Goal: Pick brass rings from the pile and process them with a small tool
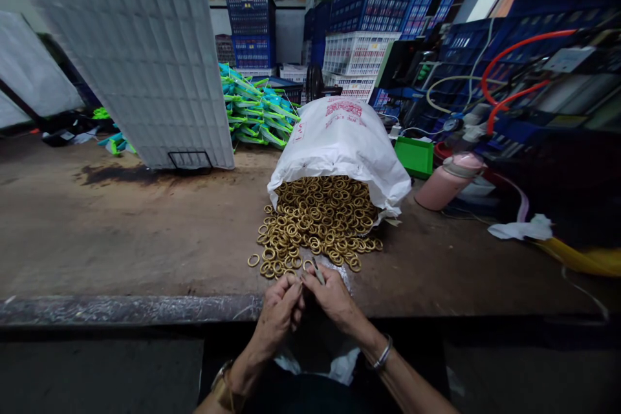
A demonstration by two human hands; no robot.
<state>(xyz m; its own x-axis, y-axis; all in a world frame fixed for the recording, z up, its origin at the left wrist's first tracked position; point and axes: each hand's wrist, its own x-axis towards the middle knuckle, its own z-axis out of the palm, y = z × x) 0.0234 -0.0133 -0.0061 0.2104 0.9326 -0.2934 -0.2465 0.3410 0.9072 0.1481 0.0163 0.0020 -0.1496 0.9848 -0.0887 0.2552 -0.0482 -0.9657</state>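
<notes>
My left hand (281, 306) is closed, its thumb and forefinger pinched together at the table's front edge. Whatever it grips is too small and covered to make out. Close beside it, almost touching at the fingertips, my right hand (334, 297) is closed round a slim pen-like tool (318, 271) with a dark tip pointing up and away. Just beyond the fingertips lies a heap of brass-coloured rings (295, 233), spilling from the mouth of a white woven sack (339, 136) lying on its side. One loose ring (253, 260) sits left of the heap.
The brown worktable (145, 233) has a worn front edge. A tall whitish padded panel (160, 65) stands at left, with bright green and blue pieces (262, 110) behind it. At right are a green tray (414, 156), a pink bottle (449, 182) and red hoses. Stacked crates (361, 52) fill the back.
</notes>
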